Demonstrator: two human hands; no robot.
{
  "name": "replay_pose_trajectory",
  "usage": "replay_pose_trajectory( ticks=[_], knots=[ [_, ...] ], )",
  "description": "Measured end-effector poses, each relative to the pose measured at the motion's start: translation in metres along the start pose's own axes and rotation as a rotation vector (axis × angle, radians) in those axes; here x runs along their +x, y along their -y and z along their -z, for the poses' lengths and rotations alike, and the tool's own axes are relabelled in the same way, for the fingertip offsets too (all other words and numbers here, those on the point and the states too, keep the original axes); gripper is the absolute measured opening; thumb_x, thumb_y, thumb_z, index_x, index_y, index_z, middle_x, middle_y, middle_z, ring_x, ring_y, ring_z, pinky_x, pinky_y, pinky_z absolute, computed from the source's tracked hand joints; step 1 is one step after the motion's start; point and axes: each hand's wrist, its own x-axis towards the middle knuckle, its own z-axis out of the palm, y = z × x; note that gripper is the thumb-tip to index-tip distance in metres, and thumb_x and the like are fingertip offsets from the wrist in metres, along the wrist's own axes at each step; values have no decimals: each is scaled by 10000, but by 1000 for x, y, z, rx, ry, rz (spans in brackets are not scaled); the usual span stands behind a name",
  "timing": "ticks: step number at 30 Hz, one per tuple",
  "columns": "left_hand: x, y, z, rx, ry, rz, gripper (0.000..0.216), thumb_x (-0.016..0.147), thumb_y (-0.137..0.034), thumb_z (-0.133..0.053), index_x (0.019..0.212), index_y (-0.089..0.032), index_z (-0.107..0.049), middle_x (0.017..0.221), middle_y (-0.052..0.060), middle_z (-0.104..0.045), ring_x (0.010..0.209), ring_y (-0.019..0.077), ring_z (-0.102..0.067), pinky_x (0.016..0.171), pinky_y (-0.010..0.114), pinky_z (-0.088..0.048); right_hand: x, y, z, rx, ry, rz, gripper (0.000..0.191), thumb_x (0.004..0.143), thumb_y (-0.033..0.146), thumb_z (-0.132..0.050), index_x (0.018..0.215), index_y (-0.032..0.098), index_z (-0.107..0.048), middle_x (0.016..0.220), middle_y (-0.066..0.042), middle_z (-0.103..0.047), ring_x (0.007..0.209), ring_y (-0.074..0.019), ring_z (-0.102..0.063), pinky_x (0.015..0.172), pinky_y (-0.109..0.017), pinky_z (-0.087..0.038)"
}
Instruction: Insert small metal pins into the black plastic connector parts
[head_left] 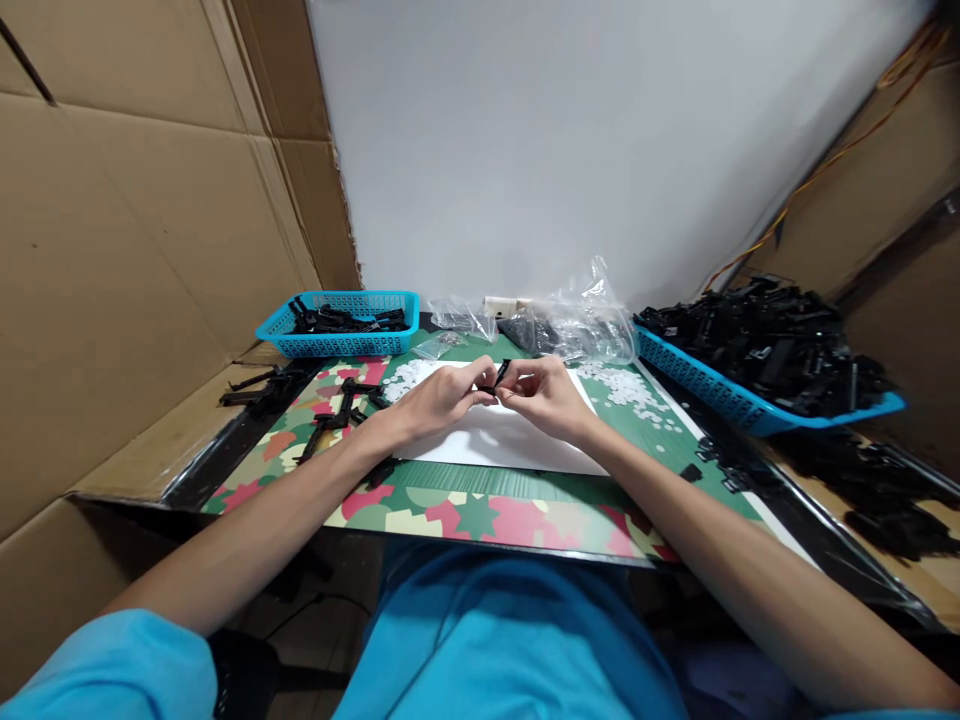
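Note:
Both hands meet over a white sheet in the middle of the table. My left hand and my right hand each pinch a small black plastic part, which stands up between the fingertips. Small white pieces lie scattered to the right of the sheet, and more white pieces lie at its left corner. Several loose black parts rest on the mat just left of my left wrist.
A camouflage-patterned mat covers the table. A blue basket with a few black parts stands back left; a fuller blue basket stands at right. Clear plastic bags lie at the back. Cardboard walls enclose the left side.

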Motion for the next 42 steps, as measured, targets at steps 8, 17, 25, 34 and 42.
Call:
replay_pose_trajectory(
  ticks=[8, 17, 25, 34, 42],
  knots=[
    [-1, 4, -5, 84, -62, -55, 91, 1037, -218, -569, 1122, -233, -539, 953, 16, -694, 789, 185, -695, 672, 288, -466, -1, 7, 1, -151, -42, 112, 112, 792, 202, -706, 704, 187, -638, 634, 25, -533, 615, -117, -437, 579, -272, -329],
    [-8, 8, -7, 223, -349, -266, 113, 1053, -222, -575, 1163, -232, -549, 862, -9, -656, 682, 135, -635, 644, 261, -496, -7, 23, 7, -375, -70, 466, 133, 833, 101, -621, 756, 199, -668, 821, -25, -659, 633, -112, -492, 592, -259, -398],
    [-8, 4, -2, 248, -401, -353, 85, 1098, -271, -552, 1166, -226, -572, 839, -8, -656, 710, 133, -648, 657, 256, -512, -10, 27, 10, -459, -35, 522, 160, 912, 118, -614, 819, 206, -711, 879, -47, -702, 664, -122, -563, 610, -256, -452],
    [-8, 8, -1, 274, -388, -353, 99, 1101, -270, -538, 1166, -216, -590, 849, 10, -679, 720, 148, -651, 668, 282, -536, -10, 27, 12, -518, -5, 518, 210, 963, 115, -580, 984, 221, -759, 959, -54, -723, 679, -126, -587, 615, -269, -473],
    [-7, 6, 3, 288, -387, -365, 114, 1107, -283, -521, 1140, -213, -605, 820, 8, -676, 720, 154, -665, 673, 284, -537, -12, 30, 15, -616, 59, 488, 266, 1011, 129, -541, 1111, 249, -757, 1108, -78, -735, 720, -144, -627, 617, -290, -483]
  ],
)
